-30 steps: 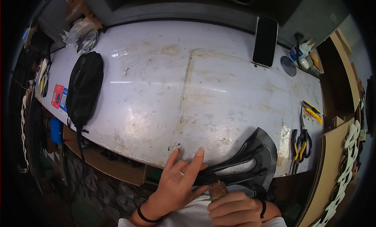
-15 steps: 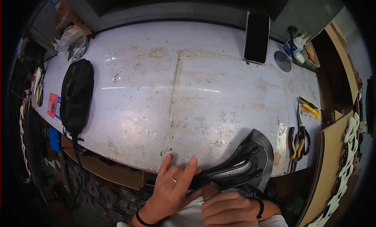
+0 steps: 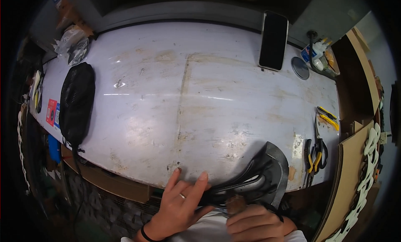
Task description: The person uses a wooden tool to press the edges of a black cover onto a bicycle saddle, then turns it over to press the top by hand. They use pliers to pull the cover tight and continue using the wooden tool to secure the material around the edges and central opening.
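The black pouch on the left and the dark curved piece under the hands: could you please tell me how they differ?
The black pouch lies flat, well onto the table, with no hand near; the dark curved piece sits at the near edge, with the left hand and right hand on it. The pouch is a plain elongated oval with a fine-textured surface; the curved piece is smooth, with long openings and a flared, rounded end. Both are dark.

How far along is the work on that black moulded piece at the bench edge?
Early, by the look of it. Done: nothing visibly finished; the black bag lies apart. In hand: left hand steadies the black moulded piece while right hand presses a small brown item into it. Left: pliers and yellow cutter lie untouched.
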`<action>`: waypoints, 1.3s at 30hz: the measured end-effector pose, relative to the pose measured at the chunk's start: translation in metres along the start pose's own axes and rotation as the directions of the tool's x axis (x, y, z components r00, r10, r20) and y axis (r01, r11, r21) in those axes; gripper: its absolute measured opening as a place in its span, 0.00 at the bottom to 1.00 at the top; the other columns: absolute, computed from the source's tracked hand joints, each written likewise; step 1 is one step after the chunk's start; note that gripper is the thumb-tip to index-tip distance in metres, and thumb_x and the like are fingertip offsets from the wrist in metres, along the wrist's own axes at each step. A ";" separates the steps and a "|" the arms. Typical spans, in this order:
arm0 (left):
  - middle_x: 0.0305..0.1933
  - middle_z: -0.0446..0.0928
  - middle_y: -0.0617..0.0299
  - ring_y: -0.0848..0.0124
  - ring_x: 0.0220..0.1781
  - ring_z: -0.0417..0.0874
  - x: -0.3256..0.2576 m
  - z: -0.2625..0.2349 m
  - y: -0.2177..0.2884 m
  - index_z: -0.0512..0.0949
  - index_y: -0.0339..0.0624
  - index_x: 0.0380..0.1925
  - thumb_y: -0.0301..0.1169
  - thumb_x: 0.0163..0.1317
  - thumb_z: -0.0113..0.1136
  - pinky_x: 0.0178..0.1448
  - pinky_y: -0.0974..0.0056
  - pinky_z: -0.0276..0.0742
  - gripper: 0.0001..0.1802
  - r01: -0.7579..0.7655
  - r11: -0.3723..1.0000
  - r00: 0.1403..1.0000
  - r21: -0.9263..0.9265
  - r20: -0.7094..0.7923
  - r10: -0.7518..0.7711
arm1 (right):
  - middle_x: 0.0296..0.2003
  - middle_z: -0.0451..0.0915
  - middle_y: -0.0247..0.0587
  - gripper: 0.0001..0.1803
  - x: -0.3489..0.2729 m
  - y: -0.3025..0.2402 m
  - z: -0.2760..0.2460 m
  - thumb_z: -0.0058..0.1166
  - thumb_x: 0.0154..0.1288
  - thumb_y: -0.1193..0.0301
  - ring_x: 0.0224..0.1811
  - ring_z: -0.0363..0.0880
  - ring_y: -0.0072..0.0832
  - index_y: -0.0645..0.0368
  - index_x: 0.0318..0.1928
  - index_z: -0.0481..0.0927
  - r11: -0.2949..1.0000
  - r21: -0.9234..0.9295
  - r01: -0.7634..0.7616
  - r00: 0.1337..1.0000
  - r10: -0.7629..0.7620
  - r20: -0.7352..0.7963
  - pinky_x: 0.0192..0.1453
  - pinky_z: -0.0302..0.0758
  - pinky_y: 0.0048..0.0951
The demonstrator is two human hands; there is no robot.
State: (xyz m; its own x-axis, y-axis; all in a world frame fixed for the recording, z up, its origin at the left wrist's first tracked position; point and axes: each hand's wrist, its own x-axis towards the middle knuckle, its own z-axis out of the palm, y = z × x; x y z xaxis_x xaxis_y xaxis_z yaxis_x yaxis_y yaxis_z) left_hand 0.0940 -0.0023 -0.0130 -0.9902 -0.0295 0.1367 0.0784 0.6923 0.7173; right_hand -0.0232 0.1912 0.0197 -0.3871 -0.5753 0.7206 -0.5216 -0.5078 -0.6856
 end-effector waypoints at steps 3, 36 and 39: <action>0.50 0.91 0.63 0.62 0.45 0.85 -0.002 -0.002 0.001 0.67 0.27 0.80 0.35 0.52 0.87 0.81 0.31 0.69 0.57 0.022 1.000 1.000 0.015 -0.005 -0.022 | 0.27 0.82 0.47 0.11 0.001 -0.002 -0.003 0.72 0.69 0.73 0.26 0.86 0.43 0.68 0.36 0.83 0.998 0.059 -0.006 0.999 0.004 0.032 0.36 0.89 0.47; 0.60 0.85 0.56 0.57 0.53 0.84 0.012 0.006 0.018 0.66 0.34 0.82 0.36 0.50 0.87 0.77 0.28 0.71 0.59 -0.026 0.990 0.996 0.138 0.088 0.014 | 0.22 0.81 0.38 0.22 -0.050 -0.060 -0.056 0.71 0.74 0.58 0.24 0.80 0.31 0.62 0.29 0.79 0.701 -0.681 -0.214 0.923 -0.083 -0.376 0.32 0.79 0.37; 0.63 0.82 0.54 0.55 0.55 0.83 0.020 0.003 0.042 0.65 0.37 0.83 0.36 0.50 0.87 0.75 0.33 0.75 0.61 -0.119 0.978 0.993 0.170 0.020 0.117 | 0.25 0.82 0.48 0.21 -0.013 -0.063 -0.078 0.79 0.62 0.71 0.25 0.84 0.42 0.63 0.52 0.84 0.217 -0.520 -0.826 0.560 0.427 -0.710 0.34 0.79 0.40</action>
State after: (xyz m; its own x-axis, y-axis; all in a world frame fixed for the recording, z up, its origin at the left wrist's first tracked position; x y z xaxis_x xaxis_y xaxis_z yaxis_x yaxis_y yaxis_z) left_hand 0.0770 0.0286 0.0178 -0.9763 0.0663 0.2061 0.1747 0.8035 0.5691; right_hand -0.0446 0.2810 0.0615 -0.9794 -0.0837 0.1838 -0.1892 0.6983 -0.6904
